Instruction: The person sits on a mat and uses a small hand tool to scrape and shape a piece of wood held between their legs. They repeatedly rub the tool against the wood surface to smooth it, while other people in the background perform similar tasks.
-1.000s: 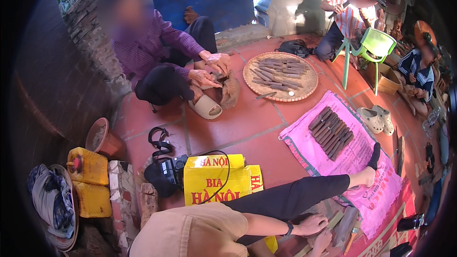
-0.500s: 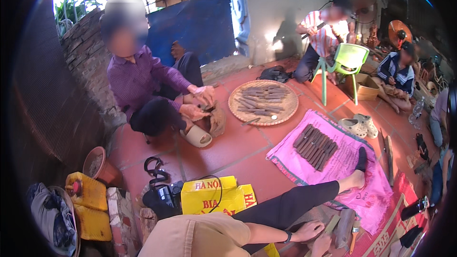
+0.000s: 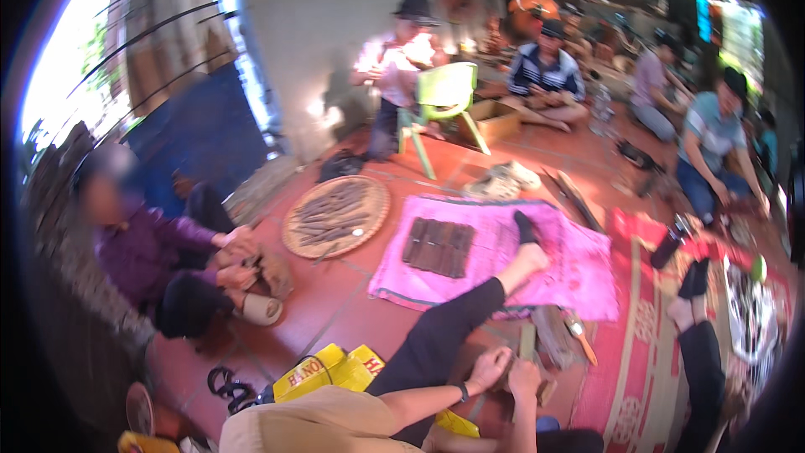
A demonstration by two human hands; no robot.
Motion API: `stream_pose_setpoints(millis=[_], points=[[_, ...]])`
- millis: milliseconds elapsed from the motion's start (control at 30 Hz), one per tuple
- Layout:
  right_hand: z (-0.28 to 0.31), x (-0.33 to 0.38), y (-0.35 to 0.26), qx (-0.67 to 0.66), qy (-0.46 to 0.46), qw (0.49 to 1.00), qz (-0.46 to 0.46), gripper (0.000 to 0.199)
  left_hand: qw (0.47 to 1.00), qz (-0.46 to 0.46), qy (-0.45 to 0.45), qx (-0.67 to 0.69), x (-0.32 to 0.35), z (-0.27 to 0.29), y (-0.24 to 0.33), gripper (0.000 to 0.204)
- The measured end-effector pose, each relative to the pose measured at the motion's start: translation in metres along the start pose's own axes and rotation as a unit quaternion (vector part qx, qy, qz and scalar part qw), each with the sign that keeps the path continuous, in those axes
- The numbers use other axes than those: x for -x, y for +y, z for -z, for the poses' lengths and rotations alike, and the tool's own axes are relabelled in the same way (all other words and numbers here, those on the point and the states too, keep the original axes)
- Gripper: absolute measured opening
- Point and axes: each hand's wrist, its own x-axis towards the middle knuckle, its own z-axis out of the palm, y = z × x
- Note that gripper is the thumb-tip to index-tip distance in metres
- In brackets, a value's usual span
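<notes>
My left hand (image 3: pixel 490 367), with a dark band on the wrist, is closed, fingers curled in front of me. Close beside it on the right is my right hand (image 3: pixel 525 376), also closed, its forearm rising from the lower edge. What the fingers hold is too small and blurred to make out. A flat greenish bar (image 3: pixel 527 340) lies just beyond the right hand. To the right of that bar lies a thick grey-brown piece of wood (image 3: pixel 553 337). Next to the wood is a brush (image 3: pixel 579 335) with an orange handle.
My outstretched leg crosses toward a pink sack (image 3: pixel 562 264) bearing rows of dark sticks (image 3: pixel 438 246). Beyond it are a round woven tray (image 3: pixel 381 210) of sticks and a green chair (image 3: pixel 447 88). A red patterned mat (image 3: pixel 625 369) spreads right. A person in purple (image 3: pixel 138 260) sits left; several others sit farther back.
The view has swung to the right, bringing more people and the mat into sight. My hands stay close together near the greenish bar, and more of the right forearm shows.
</notes>
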Motion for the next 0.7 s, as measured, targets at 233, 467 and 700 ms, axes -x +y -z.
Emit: stream_pose_setpoints(millis=[233, 467, 700], points=[[0.033, 0.007, -0.012, -0.084, 0.102, 0.99, -0.055, 0.035, 1.0, -0.006, -0.027, -0.007, -0.004, -0.01, 0.007, 0.029], [0.014, 0.006, -0.009, -0.007, 0.083, 0.996, -0.019, 0.028, 0.999, 0.0, -0.039, 0.019, -0.003, -0.001, 0.011, 0.026], [0.017, 0.001, -0.002, -0.017, 0.071, 0.997, -0.03, 0.026, 0.997, 0.018, -0.059, 0.039, -0.01, -0.006, 0.011, 0.025]])
